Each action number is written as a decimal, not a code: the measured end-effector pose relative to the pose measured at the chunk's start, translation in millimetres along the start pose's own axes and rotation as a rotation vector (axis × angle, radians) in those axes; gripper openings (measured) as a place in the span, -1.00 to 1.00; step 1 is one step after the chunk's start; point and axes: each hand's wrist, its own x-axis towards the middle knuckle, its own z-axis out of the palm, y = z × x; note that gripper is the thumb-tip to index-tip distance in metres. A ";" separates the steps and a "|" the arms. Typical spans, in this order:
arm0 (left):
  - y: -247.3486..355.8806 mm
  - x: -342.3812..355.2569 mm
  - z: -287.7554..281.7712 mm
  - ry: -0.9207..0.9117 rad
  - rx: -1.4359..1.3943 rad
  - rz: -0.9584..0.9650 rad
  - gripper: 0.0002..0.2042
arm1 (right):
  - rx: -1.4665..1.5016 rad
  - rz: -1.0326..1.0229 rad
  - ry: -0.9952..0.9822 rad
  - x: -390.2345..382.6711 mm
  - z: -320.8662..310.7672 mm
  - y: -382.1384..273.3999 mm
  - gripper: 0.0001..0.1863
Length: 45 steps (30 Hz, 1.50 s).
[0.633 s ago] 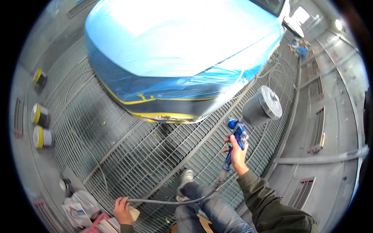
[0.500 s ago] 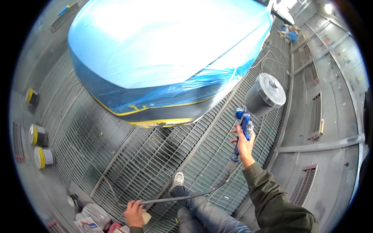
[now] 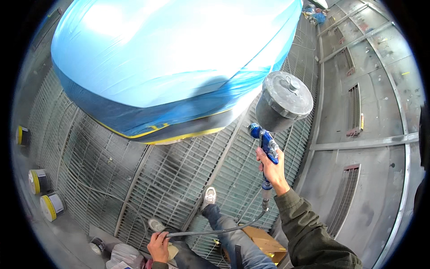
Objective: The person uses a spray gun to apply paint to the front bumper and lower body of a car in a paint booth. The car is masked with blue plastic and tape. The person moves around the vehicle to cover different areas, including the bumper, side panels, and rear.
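Observation:
My right hand (image 3: 271, 168) is wrapped round the grip of a blue spray gun (image 3: 268, 144), its fingers at the trigger. A big grey paint cup (image 3: 285, 102) with a round lid sits on top of the gun. From the gun's lower end a grey air hose (image 3: 215, 232) runs to my left hand (image 3: 158, 245), which is closed round it. A beige cloth or pad (image 3: 172, 251) shows beside the left fingers. Ahead of the gun's nozzle is a car front (image 3: 201, 117), its bonnet draped in blue masking film (image 3: 156, 58) edged with yellow tape.
The floor is metal grating (image 3: 179, 166), crossed by the hose at left. Cans with yellow bands (image 3: 52, 206) stand along the left wall. A cardboard box (image 3: 262, 242) lies by my legs. At right runs a grey wall (image 3: 376, 98) with vents.
The view has shifted, and the car front sits further left. The gun in my right hand is closer to the bumper's corner, and a hazy patch shows there. The cardboard box has come into view.

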 end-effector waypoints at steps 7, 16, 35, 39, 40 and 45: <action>-94.9 -7.4 -79.9 0.002 -0.019 -0.010 -0.75 | -0.037 0.048 -0.043 -60.3 105.8 -11.3 -0.42; -212.2 4.6 -199.1 -0.003 -0.049 0.006 -0.73 | -0.138 -0.113 -0.005 -127.7 281.0 -13.0 -0.41; -301.2 37.8 -156.8 -0.139 0.064 0.189 -0.82 | 0.066 -0.058 -0.376 -145.4 351.4 76.3 -0.34; -244.0 69.6 -92.9 -0.064 0.087 0.407 -0.78 | 0.147 -0.028 -0.252 -132.5 270.4 117.1 -0.39; -230.1 78.3 -75.5 -0.023 0.132 0.516 -0.73 | 0.139 0.048 -0.223 -128.8 245.6 122.0 -0.47; -188.1 110.2 -5.5 0.053 0.237 0.653 -0.71 | 0.298 -0.245 0.040 -88.0 169.7 179.1 -0.82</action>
